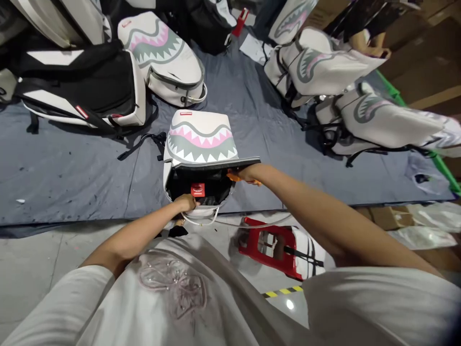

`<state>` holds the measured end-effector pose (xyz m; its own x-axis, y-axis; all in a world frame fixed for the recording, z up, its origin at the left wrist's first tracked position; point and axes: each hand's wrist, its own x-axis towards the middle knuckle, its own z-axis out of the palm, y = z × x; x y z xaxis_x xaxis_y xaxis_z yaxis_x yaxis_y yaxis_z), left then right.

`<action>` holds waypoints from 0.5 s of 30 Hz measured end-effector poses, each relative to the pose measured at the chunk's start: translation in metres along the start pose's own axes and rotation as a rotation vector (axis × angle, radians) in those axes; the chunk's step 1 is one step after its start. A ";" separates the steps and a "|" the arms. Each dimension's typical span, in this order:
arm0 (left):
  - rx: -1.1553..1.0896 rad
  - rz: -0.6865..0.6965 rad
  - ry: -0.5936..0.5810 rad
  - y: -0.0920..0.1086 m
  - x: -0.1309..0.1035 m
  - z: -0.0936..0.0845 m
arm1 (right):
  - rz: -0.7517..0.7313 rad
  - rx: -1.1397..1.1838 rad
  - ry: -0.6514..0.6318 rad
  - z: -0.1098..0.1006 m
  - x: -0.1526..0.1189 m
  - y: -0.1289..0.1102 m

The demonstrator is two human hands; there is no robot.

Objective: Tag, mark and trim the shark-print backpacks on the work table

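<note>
A white backpack (200, 137) with a pink and grey shark-teeth pattern lies on the grey cloth with its mouth open toward me. Inside the dark lining a red label (198, 190) shows. My left hand (188, 202) grips the near rim of the opening, fingers bent over the edge. At the right side of the opening, my right hand (245, 174) is closed around an orange-handled tool (234, 176), whose far end is hidden in the bag. A white handle loop hangs from the bag's near end.
Another shark-pattern bag (169, 57) and a black-and-white backpack (86, 86) lie behind and left on the cloth-covered table (259, 139). More bags (389, 117) lie at the right. A red stool (270, 247) stands on the floor below the table edge.
</note>
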<state>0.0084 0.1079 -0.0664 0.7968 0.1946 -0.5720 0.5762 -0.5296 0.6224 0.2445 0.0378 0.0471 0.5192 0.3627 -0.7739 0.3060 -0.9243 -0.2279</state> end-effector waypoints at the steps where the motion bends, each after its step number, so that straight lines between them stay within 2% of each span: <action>1: 0.001 -0.046 -0.031 -0.004 0.007 -0.001 | 0.054 -0.044 -0.049 -0.005 -0.005 -0.001; 3: 0.012 -0.104 -0.054 -0.012 0.012 -0.002 | 0.135 -0.092 -0.159 -0.014 -0.018 -0.001; 5: 0.029 -0.120 -0.022 -0.016 0.007 0.001 | 0.178 -0.082 -0.311 -0.021 -0.033 0.000; 7: 0.040 -0.090 0.030 -0.018 0.000 0.007 | 0.178 -0.019 -0.411 -0.028 -0.043 0.001; 9: 0.040 -0.018 0.075 -0.017 -0.007 0.013 | 0.120 0.040 -0.399 -0.032 -0.047 0.002; 11: 0.027 0.067 0.114 -0.017 -0.013 0.019 | 0.047 0.034 -0.322 -0.032 -0.044 0.005; 15: -0.043 0.158 0.248 -0.026 -0.036 0.022 | -0.008 0.006 -0.288 -0.012 -0.034 0.020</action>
<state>-0.0394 0.0964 -0.0739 0.8942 0.3109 -0.3220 0.4447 -0.5351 0.7183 0.2425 0.0086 0.0766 0.2689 0.3223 -0.9077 0.3042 -0.9225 -0.2374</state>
